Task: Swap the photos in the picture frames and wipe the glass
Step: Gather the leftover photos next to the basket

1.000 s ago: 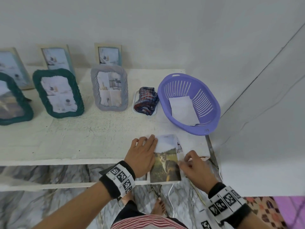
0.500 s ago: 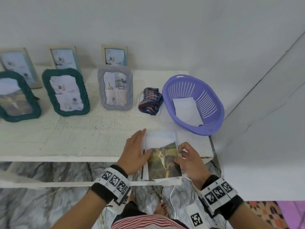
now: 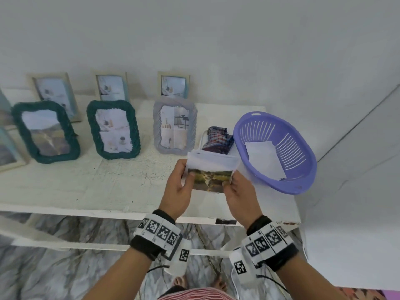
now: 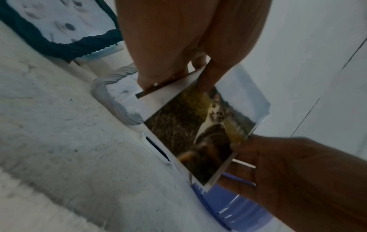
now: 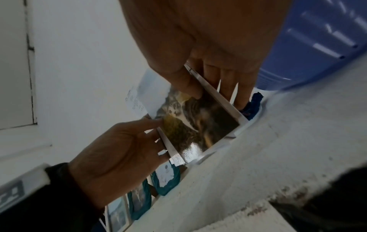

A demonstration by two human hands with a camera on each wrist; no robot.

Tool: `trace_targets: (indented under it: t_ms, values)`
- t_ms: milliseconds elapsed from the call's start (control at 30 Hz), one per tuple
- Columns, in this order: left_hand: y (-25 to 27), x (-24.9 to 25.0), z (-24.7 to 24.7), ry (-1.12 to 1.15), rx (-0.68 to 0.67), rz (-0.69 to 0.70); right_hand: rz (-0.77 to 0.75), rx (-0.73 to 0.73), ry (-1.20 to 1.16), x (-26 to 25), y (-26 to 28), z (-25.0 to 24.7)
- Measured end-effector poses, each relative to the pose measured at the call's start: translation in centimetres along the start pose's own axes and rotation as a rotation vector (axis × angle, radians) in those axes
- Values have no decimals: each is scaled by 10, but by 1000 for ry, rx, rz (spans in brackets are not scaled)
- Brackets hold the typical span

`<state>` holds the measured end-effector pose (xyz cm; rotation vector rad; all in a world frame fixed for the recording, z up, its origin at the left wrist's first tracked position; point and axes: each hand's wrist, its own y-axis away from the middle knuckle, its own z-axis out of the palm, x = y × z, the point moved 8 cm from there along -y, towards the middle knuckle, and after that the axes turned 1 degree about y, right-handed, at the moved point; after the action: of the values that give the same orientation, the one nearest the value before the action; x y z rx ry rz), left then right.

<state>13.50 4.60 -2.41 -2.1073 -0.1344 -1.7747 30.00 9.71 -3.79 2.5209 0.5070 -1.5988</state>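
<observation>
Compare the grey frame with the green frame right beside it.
The grey frame has a pale grey border; the green frame a dark teal one. The grey frame stands nearer the purple basket, the green frame to its left. Both stand upright on the shelf and hold pale interior photos.

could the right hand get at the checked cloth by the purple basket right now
Probably not yet: the right hand and left hand both pinch the cat photo. The cloth lies uncovered just beyond it, beside the basket, so the path looks free once the photo is released.

Purple basket w/ white paper on white table, near wall.
</observation>
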Motion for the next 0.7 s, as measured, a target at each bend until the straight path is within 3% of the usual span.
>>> trace_targets:
  t_ms: [200, 500, 700]
  values:
    - [6, -44, -6, 80, 17, -171, 11, 67, 5, 8, 6, 23]
    - [10, -54, 7, 132, -54, -237, 133, 76, -109, 16, 9, 48]
    - [7, -60, 8, 51, -104, -282, 158, 116, -43, 20, 13, 55]
